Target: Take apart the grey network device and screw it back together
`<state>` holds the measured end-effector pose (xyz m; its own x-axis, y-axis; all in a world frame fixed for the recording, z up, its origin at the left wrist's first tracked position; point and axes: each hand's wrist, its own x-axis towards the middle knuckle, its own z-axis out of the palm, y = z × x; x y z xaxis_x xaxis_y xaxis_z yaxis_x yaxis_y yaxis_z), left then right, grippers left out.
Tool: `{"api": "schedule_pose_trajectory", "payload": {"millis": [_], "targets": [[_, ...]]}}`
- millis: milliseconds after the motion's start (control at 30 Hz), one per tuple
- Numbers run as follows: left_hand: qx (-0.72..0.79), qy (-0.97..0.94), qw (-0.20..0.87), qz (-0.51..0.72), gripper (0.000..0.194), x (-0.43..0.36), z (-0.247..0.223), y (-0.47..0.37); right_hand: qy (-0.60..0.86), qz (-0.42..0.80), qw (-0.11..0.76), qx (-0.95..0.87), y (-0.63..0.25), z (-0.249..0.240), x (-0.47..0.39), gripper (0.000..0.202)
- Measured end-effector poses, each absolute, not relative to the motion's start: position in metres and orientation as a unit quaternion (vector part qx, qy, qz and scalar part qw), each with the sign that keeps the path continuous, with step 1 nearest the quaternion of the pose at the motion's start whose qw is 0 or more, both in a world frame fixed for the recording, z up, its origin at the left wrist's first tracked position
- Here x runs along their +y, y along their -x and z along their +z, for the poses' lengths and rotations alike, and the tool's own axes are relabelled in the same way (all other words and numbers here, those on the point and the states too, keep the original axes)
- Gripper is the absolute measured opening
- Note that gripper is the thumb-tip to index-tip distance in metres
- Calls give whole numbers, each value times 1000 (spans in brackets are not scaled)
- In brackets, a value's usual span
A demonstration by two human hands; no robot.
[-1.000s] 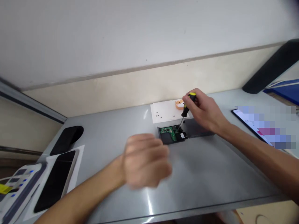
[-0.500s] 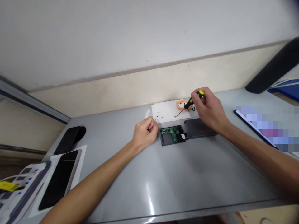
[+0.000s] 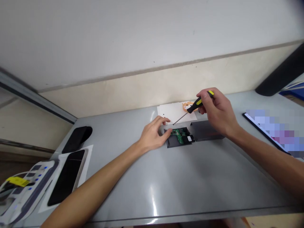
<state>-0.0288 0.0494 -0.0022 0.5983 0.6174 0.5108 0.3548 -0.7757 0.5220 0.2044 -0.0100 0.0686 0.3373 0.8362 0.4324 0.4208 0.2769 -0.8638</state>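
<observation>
My right hand point(image 3: 218, 110) grips a black and yellow screwdriver point(image 3: 196, 104), its shaft slanting down to the left. The tip is by the front edge of a white paper sheet point(image 3: 175, 110); a small dark speck shows at it. My left hand point(image 3: 156, 133) has thumb and fingers apart, the thumb over the left end of a dark tray holding a green circuit board point(image 3: 178, 134). Right of the board lies a dark casing piece point(image 3: 204, 130), partly behind my right hand. A few tiny dark screws sit on the paper, partly hidden by my left fingers.
An orange and white animal-face item point(image 3: 187, 106) rests on the paper. At right lies a tablet point(image 3: 268, 134) with a blurred screen. A smartphone point(image 3: 67, 177), a black curved stand point(image 3: 77, 139) and a white power strip point(image 3: 30, 190) are at left. A wall stands behind the desk.
My left hand has opened from a loose fist, its fingers reaching toward the screwdriver tip. The tip has moved from the paper toward the board. The view has shifted slightly.
</observation>
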Motion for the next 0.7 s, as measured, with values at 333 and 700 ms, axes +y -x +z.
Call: {"api": "schedule_pose_trajectory", "payload": {"millis": [333, 700], "targets": [[238, -849, 227, 414, 9, 57, -11, 27, 539, 206, 586, -569, -196, 73, -14, 46], [244, -850, 229, 407, 9, 53, -7, 27, 530, 214, 583, -578, -197, 74, -13, 43]]}}
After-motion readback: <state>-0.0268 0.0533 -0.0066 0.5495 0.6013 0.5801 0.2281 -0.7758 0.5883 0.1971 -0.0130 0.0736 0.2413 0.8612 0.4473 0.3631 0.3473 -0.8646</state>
